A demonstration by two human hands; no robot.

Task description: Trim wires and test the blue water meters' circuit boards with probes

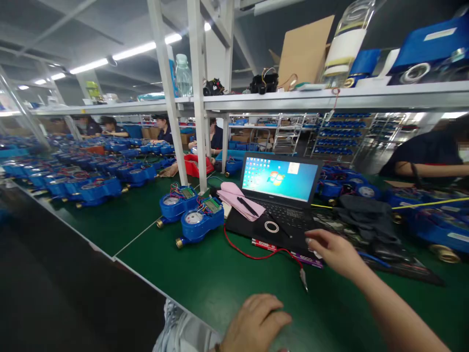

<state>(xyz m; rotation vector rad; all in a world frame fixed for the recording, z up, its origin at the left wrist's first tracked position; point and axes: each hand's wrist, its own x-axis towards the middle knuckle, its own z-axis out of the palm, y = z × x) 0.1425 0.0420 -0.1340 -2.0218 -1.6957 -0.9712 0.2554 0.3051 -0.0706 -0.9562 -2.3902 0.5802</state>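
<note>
Our left hand (pixel 256 322) is palm down just inside the front edge of the green-topped bench (pixel 205 278), fingers loosely curved and a little parted (it is blurred, and we cannot tell whether it touches the surface); we see nothing in its hold. Our right hand (pixel 335 252) is at the front right corner of the open black laptop (pixel 289 215), fingers bent and the thumb near them; a small pale spot shows at the tips, but we cannot tell whether they grip anything.

The laptop, its screen lit blue-green, stands back from the bench's front edge. On it we see a folded pink cloth (pixel 240 199) bearing a black pen (pixel 247 206), and a flat whitish ring (pixel 271 227). A thin red wire (pixel 252 256) curves before it to a metal clip (pixel 303 279). Toward the bench's left edge, two blue meters with brass ends (pixel 202 223) sit side by side.
</note>
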